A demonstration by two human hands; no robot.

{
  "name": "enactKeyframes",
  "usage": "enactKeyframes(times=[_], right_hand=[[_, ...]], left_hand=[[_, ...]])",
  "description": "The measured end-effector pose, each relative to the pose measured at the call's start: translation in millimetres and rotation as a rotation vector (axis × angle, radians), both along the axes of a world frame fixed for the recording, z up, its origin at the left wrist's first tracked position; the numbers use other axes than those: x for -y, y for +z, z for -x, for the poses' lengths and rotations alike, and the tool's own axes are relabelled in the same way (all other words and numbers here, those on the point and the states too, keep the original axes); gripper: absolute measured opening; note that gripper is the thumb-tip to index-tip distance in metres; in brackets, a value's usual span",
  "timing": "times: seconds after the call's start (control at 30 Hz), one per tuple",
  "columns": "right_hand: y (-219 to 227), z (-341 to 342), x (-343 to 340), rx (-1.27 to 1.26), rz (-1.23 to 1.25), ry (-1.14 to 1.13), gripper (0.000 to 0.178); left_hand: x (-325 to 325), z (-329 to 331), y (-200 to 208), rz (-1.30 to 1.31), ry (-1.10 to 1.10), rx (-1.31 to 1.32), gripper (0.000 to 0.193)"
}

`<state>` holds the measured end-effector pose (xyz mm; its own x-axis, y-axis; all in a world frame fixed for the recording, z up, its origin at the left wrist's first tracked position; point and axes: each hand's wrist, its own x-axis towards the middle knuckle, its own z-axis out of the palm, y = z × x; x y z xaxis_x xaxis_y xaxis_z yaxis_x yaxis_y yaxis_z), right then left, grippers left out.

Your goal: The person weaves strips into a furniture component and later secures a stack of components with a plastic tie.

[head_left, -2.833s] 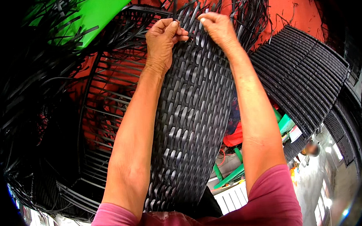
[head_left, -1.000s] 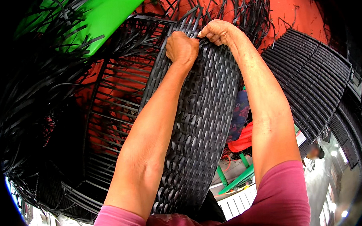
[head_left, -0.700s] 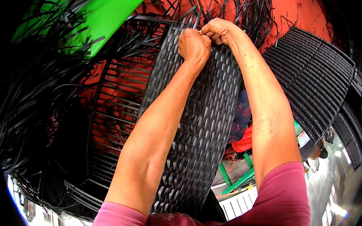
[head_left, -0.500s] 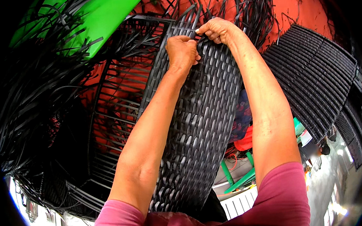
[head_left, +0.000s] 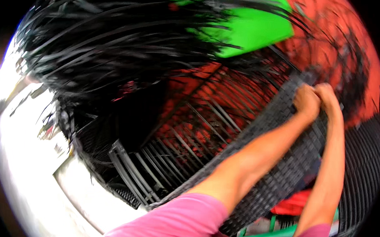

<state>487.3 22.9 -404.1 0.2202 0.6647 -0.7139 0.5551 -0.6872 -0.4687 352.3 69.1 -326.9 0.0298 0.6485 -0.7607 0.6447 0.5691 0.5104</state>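
meeting near the upper end of the woven black panel [head_left: 281, 171], left hand [head_left: 306, 101] and right hand [head_left: 327, 97] are both curled (blurred; cannot tell whether either grips anything); panel slants beside a slatted frame [head_left: 224, 115].

Bright green sheet [head_left: 258, 26] seen at top, left part hidden, lower edge slanted. Orange-red surface [head_left: 373, 97] spread behind it and to right, blurred toward rim. Ribbed black panel [head_left: 364, 170] set at lower right. Red cloth [head_left: 292, 204] seen near bottom edge, just above green bars [head_left: 284, 233]. Pale floor [head_left: 23, 176] at far left, washed out by glare.
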Motion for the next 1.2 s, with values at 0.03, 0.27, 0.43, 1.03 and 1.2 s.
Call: enactKeyframes(times=[0.03, 0.27, 0.43, 1.03, 1.2], right_hand=[[3, 1, -7, -0.038, -0.055, -0.105, 0.028], [-13, -7, 10, -0.213, 0.053, -0.437, 0.029], [22, 52, -49, -0.189, 0.263, -0.439, 0.028], [48, 65, -39, -0.42, 0.078, -1.435, 0.011], [55, 65, -57, -0.115, -0.146, -1.288, 0.01]], left_hand=[[4, -8, -7, -0.068, 0.071, -0.026, 0.022], [-19, -6, -10, 0.665, 0.252, 0.281, 0.033], [-49, 56, -43, 0.87, 0.211, 0.708, 0.014], [-14, 35, -9, 0.257, 0.186, 0.477, 0.019], [-6, 58, -7, -0.66, -0.002, 0.366, 0.015]])
